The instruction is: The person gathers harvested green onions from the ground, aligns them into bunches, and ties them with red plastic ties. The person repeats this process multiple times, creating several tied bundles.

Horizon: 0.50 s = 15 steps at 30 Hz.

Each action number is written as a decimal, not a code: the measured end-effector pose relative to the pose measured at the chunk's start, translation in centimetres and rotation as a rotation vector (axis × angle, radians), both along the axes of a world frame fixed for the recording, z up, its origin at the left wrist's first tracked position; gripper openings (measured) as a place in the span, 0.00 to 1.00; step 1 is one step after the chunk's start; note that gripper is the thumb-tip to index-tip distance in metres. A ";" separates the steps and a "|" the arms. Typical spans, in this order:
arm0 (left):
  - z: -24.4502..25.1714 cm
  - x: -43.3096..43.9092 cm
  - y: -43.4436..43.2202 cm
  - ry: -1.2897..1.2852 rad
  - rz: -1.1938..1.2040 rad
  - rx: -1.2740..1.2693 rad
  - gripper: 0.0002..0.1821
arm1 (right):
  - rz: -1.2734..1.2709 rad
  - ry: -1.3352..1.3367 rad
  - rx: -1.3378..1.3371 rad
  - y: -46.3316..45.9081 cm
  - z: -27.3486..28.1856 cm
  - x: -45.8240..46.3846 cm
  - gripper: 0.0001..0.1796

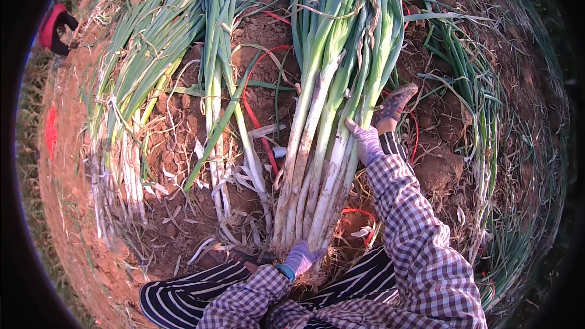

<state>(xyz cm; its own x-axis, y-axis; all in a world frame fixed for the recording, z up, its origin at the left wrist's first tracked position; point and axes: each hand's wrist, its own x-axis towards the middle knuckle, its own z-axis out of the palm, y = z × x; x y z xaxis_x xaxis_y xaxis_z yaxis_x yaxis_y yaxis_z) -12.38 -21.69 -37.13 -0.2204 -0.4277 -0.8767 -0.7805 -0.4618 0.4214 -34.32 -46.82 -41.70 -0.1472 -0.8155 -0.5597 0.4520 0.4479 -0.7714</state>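
Observation:
A large bunch of long green onions [320, 137] lies before me, green leaves pointing away and white stalks towards me. My left hand [299, 259], in a light purple glove with a teal cuff, grips the bunch near its roots. Higher up on the right side, my right hand [367, 141], gloved too, holds the stalks with its thumb across them. Red straps run over the soil on both sides of the bunch; one red strap [256, 119] curves at its left, and a red loop [370, 219] shows near the roots on the right.
Several more green onions [217, 114] lie just left, with a tied bundle [132, 155] beyond them. Another row of onions [482, 146] is at the right. A patterned shoe [396, 103] stands beside the bunch. Far left are a red and black object [55, 29] and a red item [51, 132].

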 end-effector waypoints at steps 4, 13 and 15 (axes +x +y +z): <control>-3.5 -3.4 -0.8 0.023 0.074 0.067 0.49 | 0.077 0.112 -0.100 -1.7 -2.2 -2.1 0.16; -2.8 -0.4 -3.4 0.030 0.131 0.129 0.47 | 0.110 0.208 -0.082 -2.0 -0.3 0.2 0.20; -2.5 -0.9 -3.2 -0.131 -0.032 0.112 0.47 | 0.119 0.182 -0.076 -1.9 -0.9 -0.4 0.20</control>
<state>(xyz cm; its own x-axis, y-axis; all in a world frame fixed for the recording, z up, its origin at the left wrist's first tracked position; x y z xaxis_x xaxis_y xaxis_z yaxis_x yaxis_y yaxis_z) -13.30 -24.88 -39.65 -0.1128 -0.3200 -0.9407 -0.8401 -0.4747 0.2623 -34.73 -48.76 -42.65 -0.1407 -0.8718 -0.4691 0.2497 0.4273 -0.8690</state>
